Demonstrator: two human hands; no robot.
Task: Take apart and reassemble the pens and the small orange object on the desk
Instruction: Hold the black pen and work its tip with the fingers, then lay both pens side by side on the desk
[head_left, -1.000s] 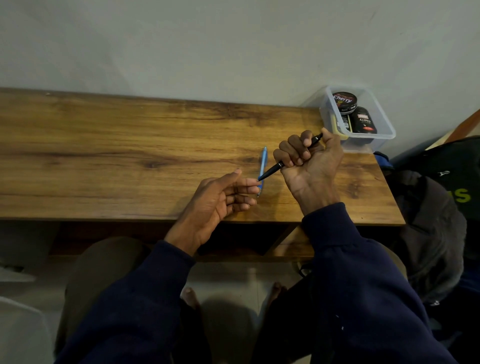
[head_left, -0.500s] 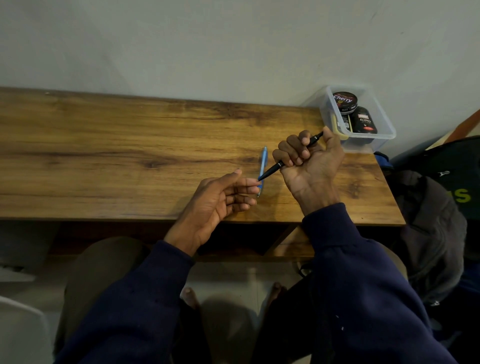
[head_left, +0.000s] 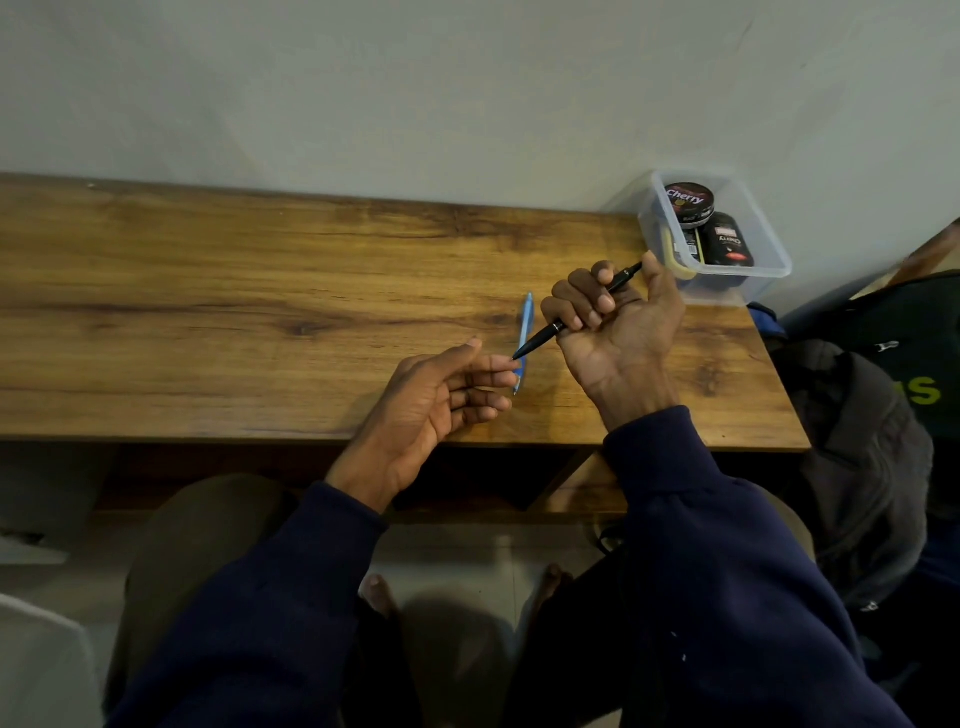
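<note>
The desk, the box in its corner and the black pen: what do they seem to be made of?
The desk: wood or a wood-look laminate; brown grain and knots, slight sheen. The box: clear plastic; its walls are see-through. The black pen: glossy black with thin silvery rings; plastic or lacquered metal, I cannot tell which.

I saw a bare pale wall (head_left: 467, 78), a wood-grain desk (head_left: 208, 312) set against it, pale floor (head_left: 447, 551) beneath, dark bags (head_left: 872, 467) at right.
</note>
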